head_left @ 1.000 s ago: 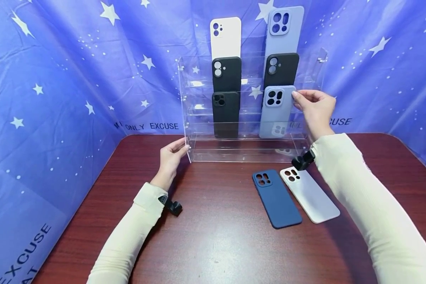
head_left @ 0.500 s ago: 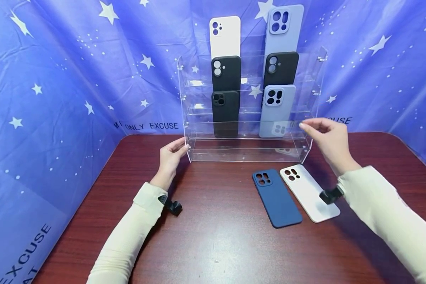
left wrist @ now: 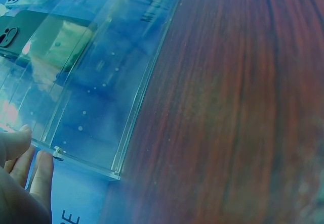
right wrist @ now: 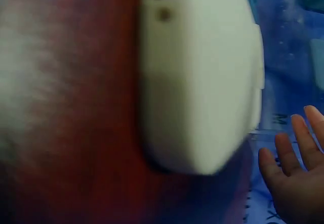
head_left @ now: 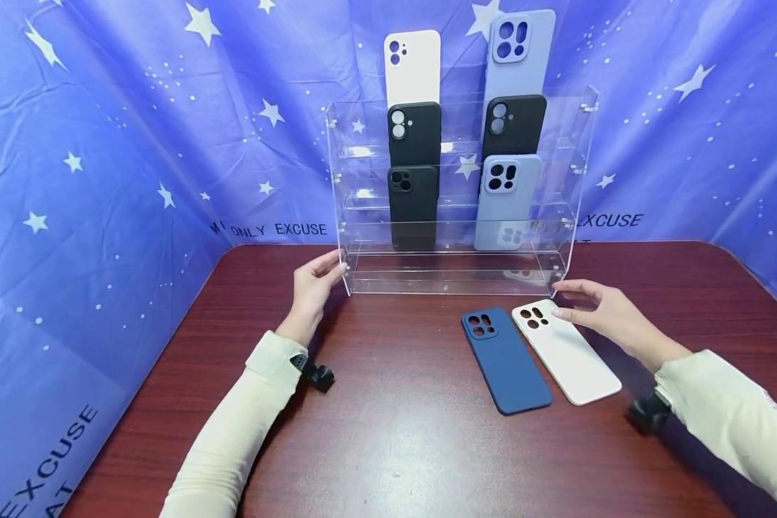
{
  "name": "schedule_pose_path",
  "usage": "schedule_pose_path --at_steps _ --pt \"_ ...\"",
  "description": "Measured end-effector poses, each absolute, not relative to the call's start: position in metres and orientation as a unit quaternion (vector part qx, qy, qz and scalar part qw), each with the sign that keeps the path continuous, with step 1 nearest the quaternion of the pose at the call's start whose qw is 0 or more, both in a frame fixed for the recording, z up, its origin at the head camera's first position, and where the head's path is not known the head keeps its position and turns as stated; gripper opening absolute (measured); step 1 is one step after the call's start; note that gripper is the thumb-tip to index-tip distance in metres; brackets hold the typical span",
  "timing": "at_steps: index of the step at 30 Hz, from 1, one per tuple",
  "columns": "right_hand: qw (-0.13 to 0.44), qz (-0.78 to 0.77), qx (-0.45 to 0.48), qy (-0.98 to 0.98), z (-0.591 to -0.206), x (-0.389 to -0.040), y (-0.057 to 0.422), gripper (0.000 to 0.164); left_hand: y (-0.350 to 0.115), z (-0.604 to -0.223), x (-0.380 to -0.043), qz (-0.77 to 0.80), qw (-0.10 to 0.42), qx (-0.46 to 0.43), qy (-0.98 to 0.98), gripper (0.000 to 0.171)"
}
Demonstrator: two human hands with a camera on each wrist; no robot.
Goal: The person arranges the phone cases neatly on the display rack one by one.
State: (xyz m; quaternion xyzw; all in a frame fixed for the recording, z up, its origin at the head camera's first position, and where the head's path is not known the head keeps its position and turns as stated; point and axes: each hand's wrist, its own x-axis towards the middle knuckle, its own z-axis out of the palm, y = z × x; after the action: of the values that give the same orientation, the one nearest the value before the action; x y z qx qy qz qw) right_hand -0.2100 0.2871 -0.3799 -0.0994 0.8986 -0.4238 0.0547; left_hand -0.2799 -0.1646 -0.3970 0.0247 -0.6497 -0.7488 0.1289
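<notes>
My left hand [head_left: 312,293] grips the left side panel of a clear acrylic display rack [head_left: 450,283], near its lower corner. In the left wrist view the thumb and fingers of that hand [left wrist: 28,183] lie on either side of the panel's edge. Beside the rack's lower right corner, my right hand [head_left: 611,318] reaches over the upper end of a white phone case [head_left: 581,363] lying on the table. Its fingers are spread and fairly straight; whether the thumb touches the case cannot be told. Blurred in the right wrist view, the white case [right wrist: 217,77] stands apart from the fingers.
A dark blue phone case [head_left: 508,367] lies just left of the white one. Several cases stand in two columns in the rack, among them a black case [head_left: 414,201] and a light blue case [head_left: 510,191]. A starry blue curtain [head_left: 136,144] surrounds the wooden table [head_left: 362,396].
My right hand has let go of the lower light blue case in the rack and moved down to the white case on the table. My left hand has stayed put.
</notes>
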Motion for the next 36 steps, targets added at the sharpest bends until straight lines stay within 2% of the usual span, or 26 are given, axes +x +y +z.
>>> schedule_pose_path --at_steps 5,19,25,36 --pt "0.083 -0.453 -0.118 0.88 -0.393 -0.211 0.289 0.065 -0.164 -0.397 -0.28 -0.752 0.124 0.021 -0.647 0.036" --pt "0.097 -0.477 -0.126 0.864 -0.407 -0.215 0.288 0.072 -0.164 -0.394 -0.279 -0.746 0.121 0.027 -0.654 0.036" --pt "0.107 -0.438 -0.128 0.883 -0.409 -0.215 0.287 0.079 -0.165 -0.394 -0.279 -0.748 0.122 0.027 -0.652 0.036" --pt "0.086 -0.35 -0.155 0.92 -0.408 -0.208 0.278 0.094 -0.165 -0.396 -0.279 -0.749 0.123 0.026 -0.651 0.037"
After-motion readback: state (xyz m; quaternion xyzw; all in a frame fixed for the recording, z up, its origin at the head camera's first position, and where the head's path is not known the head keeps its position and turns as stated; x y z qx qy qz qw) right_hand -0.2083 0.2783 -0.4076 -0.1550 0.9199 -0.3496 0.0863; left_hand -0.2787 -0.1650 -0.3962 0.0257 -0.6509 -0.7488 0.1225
